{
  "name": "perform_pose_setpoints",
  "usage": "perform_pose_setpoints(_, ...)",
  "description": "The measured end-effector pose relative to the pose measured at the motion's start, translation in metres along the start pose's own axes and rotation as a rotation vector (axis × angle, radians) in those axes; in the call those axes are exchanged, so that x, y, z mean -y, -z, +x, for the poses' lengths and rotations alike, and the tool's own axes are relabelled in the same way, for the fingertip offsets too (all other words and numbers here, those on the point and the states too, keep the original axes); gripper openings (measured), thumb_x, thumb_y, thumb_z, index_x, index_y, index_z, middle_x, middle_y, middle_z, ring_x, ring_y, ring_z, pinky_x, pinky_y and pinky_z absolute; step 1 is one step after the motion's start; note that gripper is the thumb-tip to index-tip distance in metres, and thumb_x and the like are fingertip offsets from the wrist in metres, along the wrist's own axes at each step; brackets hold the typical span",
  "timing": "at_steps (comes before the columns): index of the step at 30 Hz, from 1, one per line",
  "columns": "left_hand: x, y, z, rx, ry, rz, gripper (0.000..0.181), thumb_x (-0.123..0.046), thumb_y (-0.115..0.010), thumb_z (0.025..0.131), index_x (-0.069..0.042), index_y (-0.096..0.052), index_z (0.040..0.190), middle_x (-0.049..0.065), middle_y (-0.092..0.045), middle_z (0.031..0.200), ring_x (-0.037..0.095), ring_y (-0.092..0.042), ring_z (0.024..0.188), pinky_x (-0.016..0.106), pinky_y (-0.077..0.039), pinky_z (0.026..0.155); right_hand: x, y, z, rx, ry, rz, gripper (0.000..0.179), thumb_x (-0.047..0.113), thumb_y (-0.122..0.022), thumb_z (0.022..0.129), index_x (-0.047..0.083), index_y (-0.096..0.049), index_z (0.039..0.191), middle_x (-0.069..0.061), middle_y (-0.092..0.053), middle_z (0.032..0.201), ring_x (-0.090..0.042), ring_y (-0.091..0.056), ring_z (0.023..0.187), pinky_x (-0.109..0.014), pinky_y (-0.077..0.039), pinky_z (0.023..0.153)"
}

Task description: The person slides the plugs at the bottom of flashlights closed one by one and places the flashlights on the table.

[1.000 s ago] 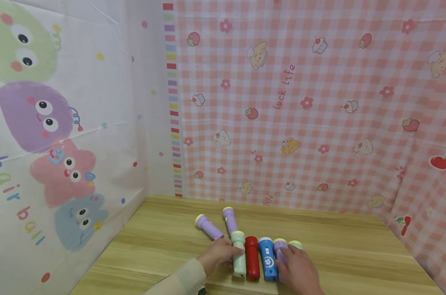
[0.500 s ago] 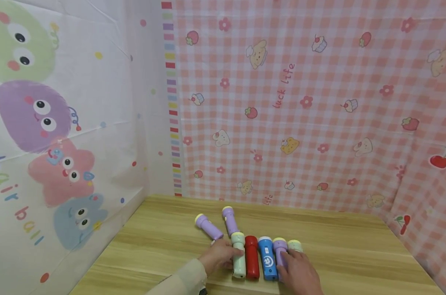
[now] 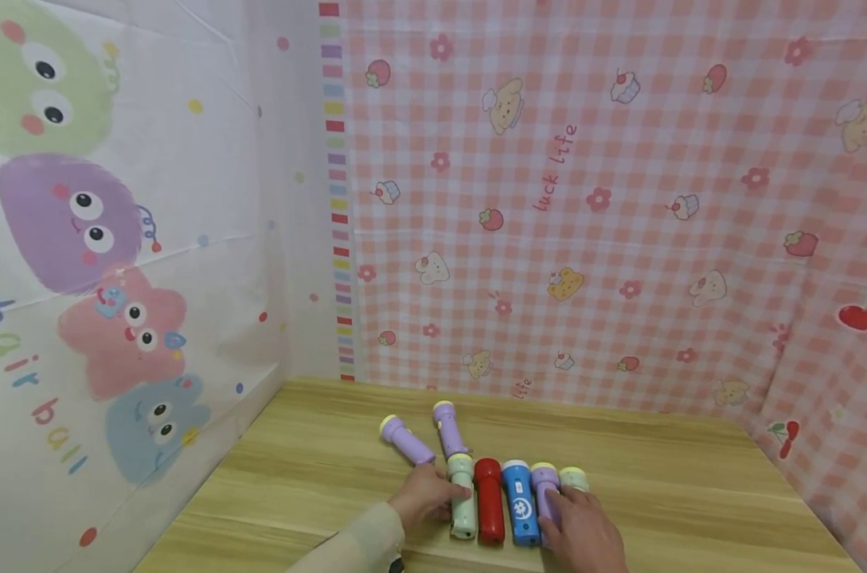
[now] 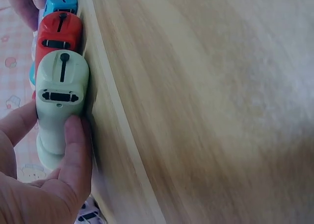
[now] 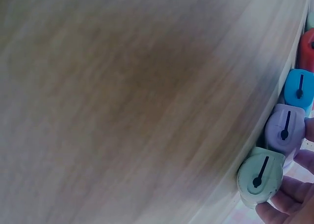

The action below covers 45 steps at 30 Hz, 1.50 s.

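Note:
Five flashlights lie side by side in a row. My left hand (image 3: 422, 497) grips the pale green flashlight (image 3: 462, 517) at the left end, thumb and fingers on either side of its body (image 4: 53, 121). Beside it are a red flashlight (image 3: 490, 501) and a blue flashlight (image 3: 521, 501) with a white print. My right hand (image 3: 587, 532) covers the right end, with thumb and a finger pinching a purple flashlight (image 3: 544, 477). Its other fingers touch a second pale green flashlight (image 5: 260, 177), mostly hidden in the head view.
Two more purple flashlights, one slanted (image 3: 408, 442) and one nearly straight (image 3: 448, 430), lie behind the row's left end. The wooden table (image 3: 297, 454) meets a pink checked cloth (image 3: 619, 318) at the back and a white cartoon cloth (image 3: 218, 318) at left.
The left pale green flashlight has slid slightly toward me, its far end now nearer level with the red one. My right hand has drawn back a little, uncovering more of the right green one.

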<state>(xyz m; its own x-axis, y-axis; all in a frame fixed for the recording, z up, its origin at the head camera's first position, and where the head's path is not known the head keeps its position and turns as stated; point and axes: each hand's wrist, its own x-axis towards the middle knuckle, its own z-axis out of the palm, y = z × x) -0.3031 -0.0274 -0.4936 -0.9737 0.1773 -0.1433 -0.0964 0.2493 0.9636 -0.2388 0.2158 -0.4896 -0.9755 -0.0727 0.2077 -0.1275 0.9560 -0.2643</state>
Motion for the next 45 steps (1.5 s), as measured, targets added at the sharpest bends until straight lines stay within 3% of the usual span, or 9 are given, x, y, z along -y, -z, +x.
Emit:
perform_pose_setpoints(17,-0.001,0.000,0.001,-0.008,0.028,0.016,0.015,-0.005,-0.074,0.082,0.004,-0.062,0.081,0.009,-0.063,0.072,0.022,-0.068,0.064,0.037,-0.059,0.062,-0.002,-0.001,0.001,0.002,0.000,-0.011,0.044,0.030,-0.072,0.088,0.004,-0.067,0.123,-0.024,-0.059,0.125,-0.043,-0.053,0.115,-0.059,-0.046,0.093)
perform_pose_setpoints(25,-0.002,0.002,-0.002,0.000,0.056,0.049,0.016,-0.010,-0.072,0.086,0.003,-0.062,0.084,0.009,-0.064,0.073,0.018,-0.066,0.063,0.035,-0.059,0.061,0.000,0.001,0.001,0.024,-0.002,-0.024,0.045,0.031,-0.072,0.089,0.004,-0.067,0.124,-0.024,-0.059,0.125,-0.043,-0.053,0.115,-0.059,-0.046,0.093)
perform_pose_setpoints(36,-0.001,0.010,-0.005,-0.005,0.041,0.027,0.015,-0.010,-0.068,0.089,-0.002,-0.059,0.080,0.008,-0.061,0.068,0.013,-0.057,0.054,0.031,-0.057,0.057,0.001,0.002,0.002,0.040,-0.014,-0.037,0.045,0.032,-0.072,0.088,0.004,-0.066,0.124,-0.024,-0.059,0.124,-0.043,-0.054,0.115,-0.059,-0.046,0.093)
perform_pose_setpoints(45,0.005,0.024,-0.002,-0.035,0.028,-0.023,0.025,-0.013,-0.068,0.089,0.008,-0.056,0.098,0.010,-0.056,0.069,0.014,-0.053,0.052,0.029,-0.054,0.052,0.002,0.003,0.003,0.060,-0.020,-0.034,0.046,0.031,-0.072,0.088,0.003,-0.066,0.124,-0.024,-0.059,0.125,-0.043,-0.054,0.115,-0.059,-0.045,0.095)
